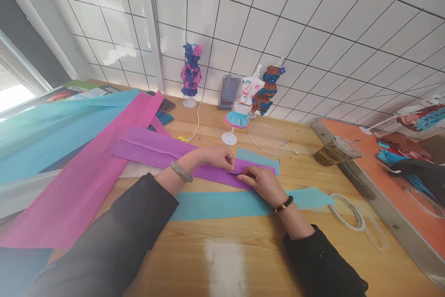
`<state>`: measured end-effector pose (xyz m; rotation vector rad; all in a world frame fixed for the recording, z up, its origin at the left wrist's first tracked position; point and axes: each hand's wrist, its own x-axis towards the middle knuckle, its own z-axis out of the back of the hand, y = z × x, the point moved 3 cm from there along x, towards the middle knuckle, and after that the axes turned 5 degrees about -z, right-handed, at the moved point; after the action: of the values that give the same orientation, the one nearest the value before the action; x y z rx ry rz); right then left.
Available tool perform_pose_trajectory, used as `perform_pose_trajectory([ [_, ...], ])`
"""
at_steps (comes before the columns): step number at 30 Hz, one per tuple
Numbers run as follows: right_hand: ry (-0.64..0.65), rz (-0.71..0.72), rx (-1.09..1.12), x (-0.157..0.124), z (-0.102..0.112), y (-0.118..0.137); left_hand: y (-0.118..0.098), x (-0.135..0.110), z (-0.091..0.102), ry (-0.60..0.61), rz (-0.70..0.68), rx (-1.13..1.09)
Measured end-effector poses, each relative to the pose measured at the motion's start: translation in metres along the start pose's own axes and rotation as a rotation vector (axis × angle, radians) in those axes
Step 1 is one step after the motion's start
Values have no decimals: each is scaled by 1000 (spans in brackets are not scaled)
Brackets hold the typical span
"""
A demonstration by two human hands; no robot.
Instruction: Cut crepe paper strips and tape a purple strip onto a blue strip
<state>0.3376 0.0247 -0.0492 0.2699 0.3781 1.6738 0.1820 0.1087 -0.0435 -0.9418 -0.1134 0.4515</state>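
A long purple strip of crepe-like paper (153, 148) lies across the table, with a narrow lengthwise band along its middle. Over its right part, my left hand (219, 157) is closed in a pinch; whatever sits between its fingertips is too small to make out. My right hand (262, 183) has thumb and fingers closed at the strip's right end, gripping it. A thin pale line shows on the purple between both hands. Nearer to me, a light blue strip (215, 205) lies flat, passing under my right hand. A smaller blue piece (259, 158) rests behind the purple strip.
Pink (86, 176) and blue sheets (62, 135) pile up at left. Small dress forms in paper outfits (191, 72) (238, 118) stand by the tiled wall. At right are a lidded drink cup (335, 151), a tape roll (347, 213) and an orange surface (385, 181) with a metal edge.
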Motion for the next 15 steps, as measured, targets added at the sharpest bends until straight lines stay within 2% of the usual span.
perform_pose_trajectory([
  [15, -13, -9, 1, 0, 0, 1, 1, 1, 0, -8, 3, -2],
])
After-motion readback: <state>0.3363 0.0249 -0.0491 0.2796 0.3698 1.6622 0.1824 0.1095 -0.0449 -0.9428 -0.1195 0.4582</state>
